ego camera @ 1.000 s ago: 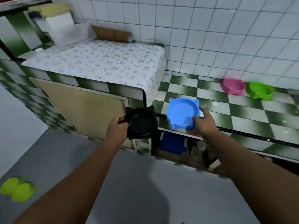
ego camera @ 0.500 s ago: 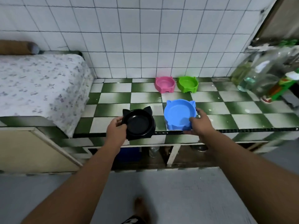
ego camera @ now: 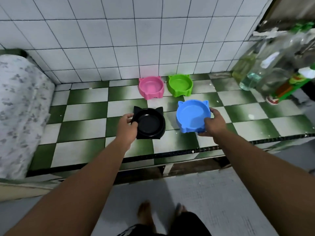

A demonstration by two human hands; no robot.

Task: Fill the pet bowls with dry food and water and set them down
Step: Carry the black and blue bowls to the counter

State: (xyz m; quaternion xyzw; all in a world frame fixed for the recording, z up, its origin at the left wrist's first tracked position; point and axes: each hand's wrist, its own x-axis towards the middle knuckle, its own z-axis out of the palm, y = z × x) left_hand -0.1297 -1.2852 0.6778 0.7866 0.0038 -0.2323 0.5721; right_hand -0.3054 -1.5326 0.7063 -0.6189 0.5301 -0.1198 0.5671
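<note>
The black bowl (ego camera: 150,123) and the blue bowl (ego camera: 193,115), both empty, sit at or just above the green-checked counter (ego camera: 85,113), in front of the pink bowl (ego camera: 150,87) and green bowl (ego camera: 179,85) by the wall. The left hand (ego camera: 127,126) grips the black bowl's rim; the right hand (ego camera: 214,123) grips the blue bowl's. The step in hand appears to be staging bowls; next, release both and fetch food and water.

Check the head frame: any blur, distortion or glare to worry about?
Head view: bottles at right are motion-smeared; wall tile lines bow from the wide lens; black bowl and blue bowl stay sharp; light is dim and soft, with only a faint sheen in the black bowl.
</note>
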